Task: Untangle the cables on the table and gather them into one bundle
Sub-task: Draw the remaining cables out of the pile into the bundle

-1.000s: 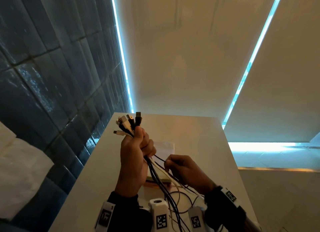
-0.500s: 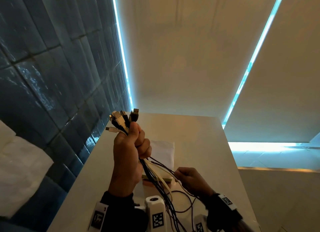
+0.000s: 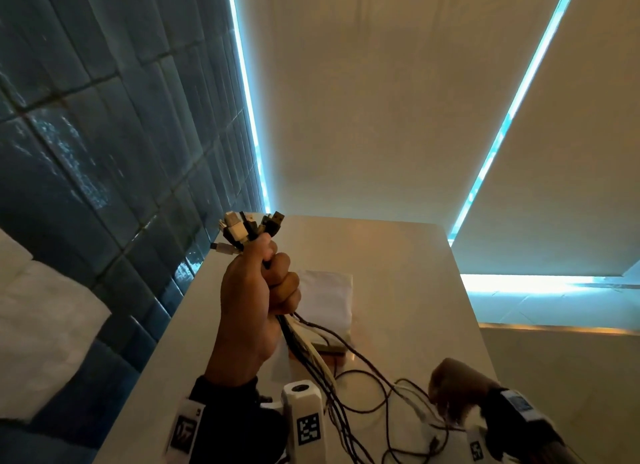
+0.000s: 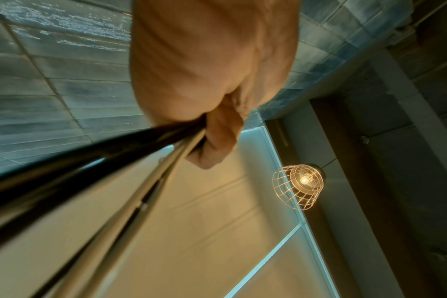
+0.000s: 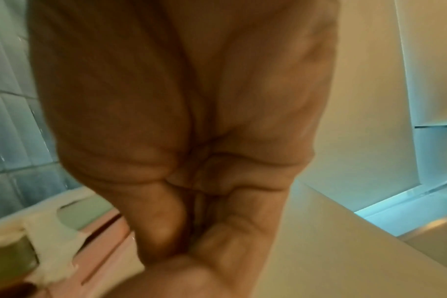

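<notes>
My left hand (image 3: 259, 290) is raised over the white table (image 3: 398, 255) and grips a bundle of black and white cables (image 3: 308, 352) in its fist. Their plugs (image 3: 249, 228) fan out above the thumb. Close up in the left wrist view, the cables (image 4: 89, 171) run out from under the curled fingers (image 4: 217, 141). Loose strands (image 3: 374, 394) loop across the table toward my right hand (image 3: 457, 391), blurred and low at the right. Its fingers (image 5: 166, 211) are curled tight, and thin strands run in under it. No cable shows in the right wrist view.
A white sheet (image 3: 329, 297) and a small flat block (image 3: 332, 351) lie on the table behind the bundle. A dark tiled wall (image 3: 104, 151) runs along the table's left edge. A wire-cage lamp (image 4: 299, 181) hangs overhead.
My left hand has lifted the bundle slightly higher. My right hand has slid down the strands, away from the left hand, toward the near right of the table.
</notes>
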